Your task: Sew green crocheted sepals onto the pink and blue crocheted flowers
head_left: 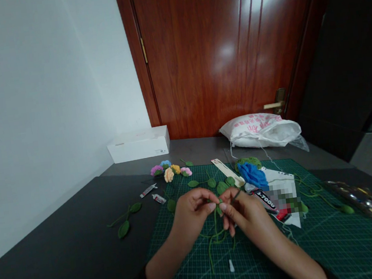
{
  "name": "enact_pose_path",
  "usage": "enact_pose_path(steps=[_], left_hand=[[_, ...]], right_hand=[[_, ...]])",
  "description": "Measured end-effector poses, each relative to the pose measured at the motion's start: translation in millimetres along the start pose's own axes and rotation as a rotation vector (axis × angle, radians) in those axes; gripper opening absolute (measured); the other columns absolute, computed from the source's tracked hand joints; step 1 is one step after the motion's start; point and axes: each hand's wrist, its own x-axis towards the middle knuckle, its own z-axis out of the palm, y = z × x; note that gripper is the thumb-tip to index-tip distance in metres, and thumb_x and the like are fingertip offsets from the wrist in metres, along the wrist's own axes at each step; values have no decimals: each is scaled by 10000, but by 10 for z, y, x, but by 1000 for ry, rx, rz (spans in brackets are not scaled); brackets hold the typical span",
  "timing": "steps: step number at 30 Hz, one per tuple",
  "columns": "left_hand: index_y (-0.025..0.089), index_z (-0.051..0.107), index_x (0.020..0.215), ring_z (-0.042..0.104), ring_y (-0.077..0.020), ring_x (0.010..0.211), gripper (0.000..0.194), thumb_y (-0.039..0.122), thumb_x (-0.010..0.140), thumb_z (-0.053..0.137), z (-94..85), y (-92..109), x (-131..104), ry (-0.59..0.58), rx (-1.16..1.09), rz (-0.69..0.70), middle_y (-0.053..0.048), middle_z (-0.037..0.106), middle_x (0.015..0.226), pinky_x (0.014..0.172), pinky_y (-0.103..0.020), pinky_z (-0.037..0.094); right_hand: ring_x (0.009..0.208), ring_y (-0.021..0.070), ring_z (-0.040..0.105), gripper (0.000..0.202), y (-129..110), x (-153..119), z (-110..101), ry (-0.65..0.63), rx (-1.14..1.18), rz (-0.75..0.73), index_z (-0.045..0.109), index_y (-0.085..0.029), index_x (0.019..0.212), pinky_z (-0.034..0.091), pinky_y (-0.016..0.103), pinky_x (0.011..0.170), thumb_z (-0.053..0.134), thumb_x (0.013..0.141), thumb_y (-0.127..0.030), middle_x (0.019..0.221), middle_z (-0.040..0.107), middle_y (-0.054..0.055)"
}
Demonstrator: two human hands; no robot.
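Over the middle of the green cutting mat (196,271), my left hand (195,211) pinches a green crocheted piece (219,208) between thumb and forefinger. My right hand (241,205) closes on the same piece from the other side, its fingertips close to the left ones. Long green stems (211,255) hang beneath the fingers onto the mat. A thin dark tool (237,194) shows at the right forefinger; its ends are hard to make out. Just behind the hands lie green crocheted leaves (223,186).
Crocheted flowers (169,174) and small glue tubes (158,199) lie left. Blue yarn (252,175), a black glue package (265,201) and a wrapped bundle (354,195) are right. A white box (140,144) and white bag (258,130) stand behind. A white cap (231,265) lies in front.
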Motion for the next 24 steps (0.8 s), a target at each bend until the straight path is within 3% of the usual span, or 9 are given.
enact_pose_path(steps=[4,12,16,21,24], left_hand=[[169,698,715,609,-172,646,92,99,659,675,-4,-49,0,8,5,-26,-12,673,670,645,-268,460],[150,704,811,638,-173,654,198,236,672,816,4,-37,-29,-158,-373,-141,-35,705,721,691,-301,480],[149,737,845,651,-164,717,220,208,657,836,-54,-2,-7,-104,-337,-145,-41,736,775,728,-288,473],[169,765,849,636,-152,719,191,153,664,810,-91,18,12,47,-265,-145,-22,733,767,718,-275,473],[167,771,848,633,-143,722,192,142,662,811,-78,18,23,92,-255,-148,-17,732,765,717,-263,472]], right_hand=[[369,113,575,336,10,-4,35,-4,45,16,508,-212,822,431,198,379,530,940,-526,523,612,-50],[370,105,585,345,-25,34,32,22,145,-2,515,-212,822,463,195,359,586,904,-539,549,594,-69],[412,118,600,308,-11,46,-123,70,79,-22,547,-201,863,482,225,410,556,943,-498,587,632,-38],[470,127,640,241,-120,19,-378,366,8,-132,573,-206,856,509,245,490,542,976,-412,659,694,1],[546,146,702,189,-215,-24,-363,395,77,-228,582,-210,867,560,267,541,542,983,-354,780,729,27]])
